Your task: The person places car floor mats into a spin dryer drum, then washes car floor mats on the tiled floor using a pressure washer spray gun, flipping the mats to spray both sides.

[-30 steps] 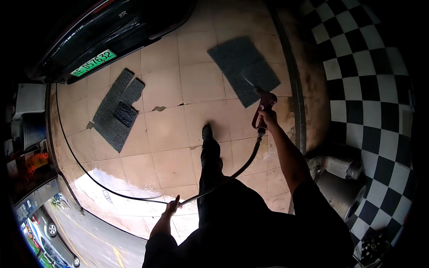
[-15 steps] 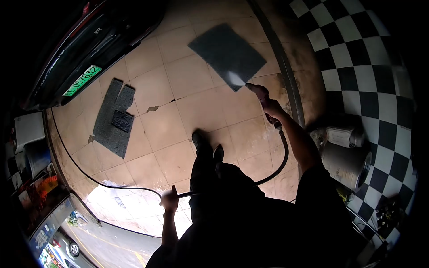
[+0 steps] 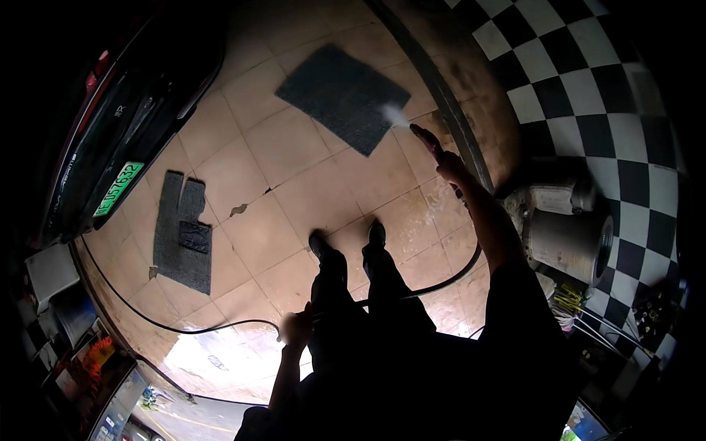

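"Grips?"
"Right hand [image 3: 454, 171] is clasping the spray gun [image 3: 428, 141], misting the right edge of the far mat [image 3: 334, 99]; left hand [image 3: 296, 329] is holding the hose [image 3: 450, 281], near."
"Room?"
"Floor tiles [image 3: 287, 165] are stretching from there to the left mat [image 3: 170, 228]."

Rough, matt, fibrous mat [image 3: 331, 92]; smooth, rubbery hose [image 3: 441, 285]; glossy car [image 3: 140, 110]; smooth floor tiles [image 3: 294, 165]; dull metal cylinder [image 3: 562, 244]

And over at upper left there's the dark car [image 3: 129, 128] showing its green plate [image 3: 118, 189], a white container [image 3: 53, 268] near it, while across on the right a silvery drum [image 3: 566, 246] sits beside black-and-white checkered tiles [image 3: 603, 125]!
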Action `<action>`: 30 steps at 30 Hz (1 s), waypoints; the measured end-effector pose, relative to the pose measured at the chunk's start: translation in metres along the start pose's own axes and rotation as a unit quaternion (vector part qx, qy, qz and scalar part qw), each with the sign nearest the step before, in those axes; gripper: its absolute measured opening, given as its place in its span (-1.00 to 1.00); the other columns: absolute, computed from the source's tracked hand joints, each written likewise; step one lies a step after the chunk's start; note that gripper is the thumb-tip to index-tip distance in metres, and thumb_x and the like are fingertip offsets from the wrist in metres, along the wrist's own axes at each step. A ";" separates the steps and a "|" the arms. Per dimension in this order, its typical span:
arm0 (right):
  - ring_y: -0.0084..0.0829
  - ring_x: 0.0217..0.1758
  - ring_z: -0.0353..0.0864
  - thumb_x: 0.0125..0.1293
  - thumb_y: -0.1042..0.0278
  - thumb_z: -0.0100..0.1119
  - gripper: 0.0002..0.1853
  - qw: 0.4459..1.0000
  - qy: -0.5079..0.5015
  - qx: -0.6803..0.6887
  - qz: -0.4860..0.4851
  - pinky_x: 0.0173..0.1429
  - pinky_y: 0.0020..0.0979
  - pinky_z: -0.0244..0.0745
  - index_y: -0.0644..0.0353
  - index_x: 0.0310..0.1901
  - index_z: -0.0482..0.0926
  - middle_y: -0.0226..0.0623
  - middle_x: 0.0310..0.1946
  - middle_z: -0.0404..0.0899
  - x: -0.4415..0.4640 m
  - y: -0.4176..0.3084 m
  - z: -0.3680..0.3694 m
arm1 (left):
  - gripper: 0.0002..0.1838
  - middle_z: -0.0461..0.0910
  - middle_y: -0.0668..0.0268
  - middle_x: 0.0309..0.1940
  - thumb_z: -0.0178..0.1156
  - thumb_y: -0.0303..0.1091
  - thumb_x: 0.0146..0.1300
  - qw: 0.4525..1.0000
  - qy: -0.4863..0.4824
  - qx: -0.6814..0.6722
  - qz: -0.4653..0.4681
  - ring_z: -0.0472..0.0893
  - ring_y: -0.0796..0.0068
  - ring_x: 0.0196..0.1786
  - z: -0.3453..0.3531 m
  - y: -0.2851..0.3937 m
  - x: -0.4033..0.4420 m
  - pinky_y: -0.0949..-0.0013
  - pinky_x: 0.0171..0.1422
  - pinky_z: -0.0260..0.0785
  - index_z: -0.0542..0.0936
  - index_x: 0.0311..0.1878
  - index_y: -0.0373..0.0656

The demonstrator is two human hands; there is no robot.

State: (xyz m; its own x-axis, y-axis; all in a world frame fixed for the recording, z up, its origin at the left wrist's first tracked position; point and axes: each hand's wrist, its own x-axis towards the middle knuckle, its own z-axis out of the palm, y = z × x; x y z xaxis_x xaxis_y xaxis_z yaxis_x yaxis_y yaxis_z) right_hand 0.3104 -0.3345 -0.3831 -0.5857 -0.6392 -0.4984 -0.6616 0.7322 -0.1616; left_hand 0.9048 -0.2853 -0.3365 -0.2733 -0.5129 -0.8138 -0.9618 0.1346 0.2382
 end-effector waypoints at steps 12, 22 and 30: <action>0.00 -0.22 0.59 -0.08 0.40 0.16 -0.66 0.998 0.032 0.052 0.016 -0.20 -0.14 0.51 0.34 -0.20 0.49 0.09 -0.35 0.57 0.069 0.105 -0.024 | -0.37 0.41 0.25 -0.85 -0.22 -0.03 0.40 0.972 0.177 -0.055 0.141 0.44 0.23 -0.73 0.030 0.110 -0.014 0.16 -0.59 0.21 0.44 -0.78 -0.13; -0.02 -0.16 0.58 -0.03 0.36 0.13 -0.66 0.982 -0.146 0.090 -0.076 -0.11 -0.13 0.48 0.28 -0.17 0.47 0.06 -0.29 0.58 0.001 0.098 0.056 | -0.37 0.36 0.29 -0.90 -0.11 0.01 0.32 0.987 0.154 -0.049 0.003 0.36 0.32 -0.79 0.062 0.130 -0.044 0.21 -0.60 0.15 0.43 -0.83 -0.15; 0.02 -0.21 0.58 -0.03 0.41 0.11 -0.68 0.991 -0.061 0.115 -0.043 -0.13 -0.12 0.49 0.28 -0.18 0.44 0.07 -0.32 0.57 0.009 0.113 0.048 | -0.37 0.46 0.26 -0.80 -0.25 -0.08 0.39 0.992 0.094 0.028 0.075 0.49 0.18 -0.66 0.061 0.119 -0.051 0.14 -0.43 0.34 0.46 -0.79 -0.12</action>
State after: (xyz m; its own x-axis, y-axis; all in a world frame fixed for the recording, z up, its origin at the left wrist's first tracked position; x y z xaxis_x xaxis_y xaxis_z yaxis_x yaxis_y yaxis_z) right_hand 0.2524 -0.2466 -0.4465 -0.4612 -0.6790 -0.5712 -0.5748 0.7190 -0.3907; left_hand 0.8035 -0.1916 -0.2991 -0.4116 -0.6312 -0.6573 -0.9110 0.2653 0.3158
